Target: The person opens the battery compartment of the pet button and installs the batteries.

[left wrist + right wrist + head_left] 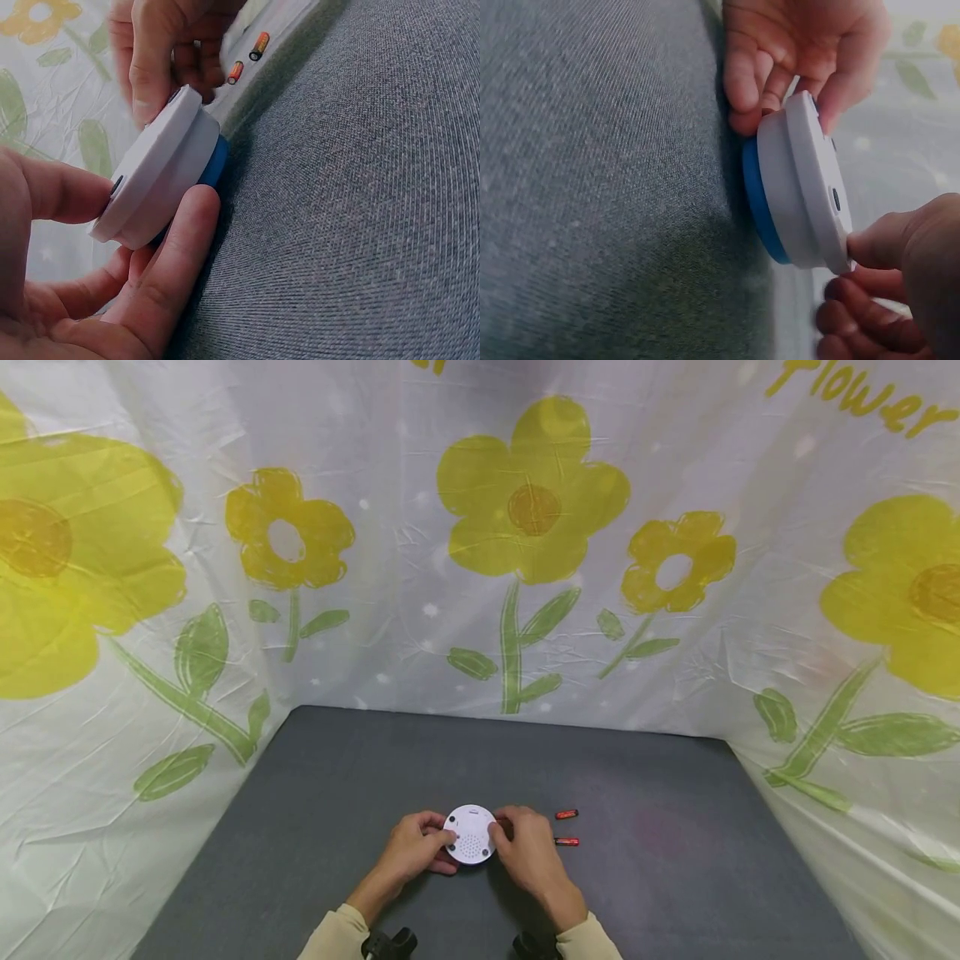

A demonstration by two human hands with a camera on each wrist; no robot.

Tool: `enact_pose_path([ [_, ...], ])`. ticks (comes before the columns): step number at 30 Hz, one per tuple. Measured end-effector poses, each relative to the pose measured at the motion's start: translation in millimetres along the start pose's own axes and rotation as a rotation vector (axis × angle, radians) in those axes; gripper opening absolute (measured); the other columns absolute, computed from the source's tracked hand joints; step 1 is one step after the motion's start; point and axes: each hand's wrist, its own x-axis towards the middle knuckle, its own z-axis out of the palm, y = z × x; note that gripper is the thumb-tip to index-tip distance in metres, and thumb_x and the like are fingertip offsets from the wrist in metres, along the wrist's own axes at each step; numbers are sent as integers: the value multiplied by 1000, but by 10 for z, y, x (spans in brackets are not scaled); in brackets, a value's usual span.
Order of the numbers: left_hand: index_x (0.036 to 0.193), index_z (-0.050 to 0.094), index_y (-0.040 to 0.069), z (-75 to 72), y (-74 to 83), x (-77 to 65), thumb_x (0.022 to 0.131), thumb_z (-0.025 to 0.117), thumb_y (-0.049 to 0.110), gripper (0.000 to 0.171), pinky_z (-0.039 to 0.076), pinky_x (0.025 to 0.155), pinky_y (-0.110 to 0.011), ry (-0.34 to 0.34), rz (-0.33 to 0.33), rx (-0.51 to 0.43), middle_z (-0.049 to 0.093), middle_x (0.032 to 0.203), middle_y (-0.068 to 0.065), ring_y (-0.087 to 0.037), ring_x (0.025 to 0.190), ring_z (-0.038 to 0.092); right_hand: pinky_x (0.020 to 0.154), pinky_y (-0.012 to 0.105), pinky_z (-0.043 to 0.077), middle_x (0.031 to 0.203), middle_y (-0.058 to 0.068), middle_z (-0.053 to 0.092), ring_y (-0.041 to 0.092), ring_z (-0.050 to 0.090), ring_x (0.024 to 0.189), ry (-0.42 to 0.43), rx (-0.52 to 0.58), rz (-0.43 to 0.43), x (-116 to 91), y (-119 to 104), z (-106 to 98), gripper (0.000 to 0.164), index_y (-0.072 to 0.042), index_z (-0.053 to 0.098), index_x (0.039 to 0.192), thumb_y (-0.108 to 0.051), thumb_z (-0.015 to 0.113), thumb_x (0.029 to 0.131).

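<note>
A round white plastic device is held flat just above the dark table, its face with small speaker holes and black feet turned up. Both wrist views show a stepped white side and a blue part underneath. My left hand grips its left edge, thumb on the upper face and fingers beneath. On the opposite edge my right hand pinches it, with the thumb on the rim. To the right of that hand lie two red batteries, a farther one and a nearer one.
The dark grey cloth-covered table spreads around the hands. White curtains with yellow flowers hang behind it and along both sides. Black wrist mounts show at the bottom of the head view.
</note>
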Motion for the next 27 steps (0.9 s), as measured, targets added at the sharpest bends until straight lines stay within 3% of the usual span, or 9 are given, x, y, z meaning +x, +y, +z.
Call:
enact_pose_path([
  [7, 123, 59, -15, 3, -22, 18, 98, 70, 4, 34, 71, 62, -40, 20, 7, -19, 78, 91, -14, -23, 69, 79, 76, 39, 61, 92, 4, 74, 18, 68, 88, 29, -71, -105, 111, -124, 8, 23, -6, 76, 103, 0, 84, 83],
  [14, 122, 59, -15, 21, -34, 18, 97, 69, 4, 33, 71, 62, -38, 28, 11, -25, 80, 92, -15, -23, 68, 79, 76, 37, 63, 95, 2, 75, 19, 68, 89, -28, -123, -178, 178, -212, 62, 22, -9, 75, 106, -4, 86, 88],
  [27, 120, 60, -15, 31, 10, -26, 99, 69, 5, 30, 71, 64, -39, 50, 13, 22, 80, 93, -17, -24, 71, 80, 80, 39, 63, 98, 4, 74, 22, 68, 92, -59, -188, -236, 227, -258, 127, 22, -8, 73, 107, -6, 85, 88],
])
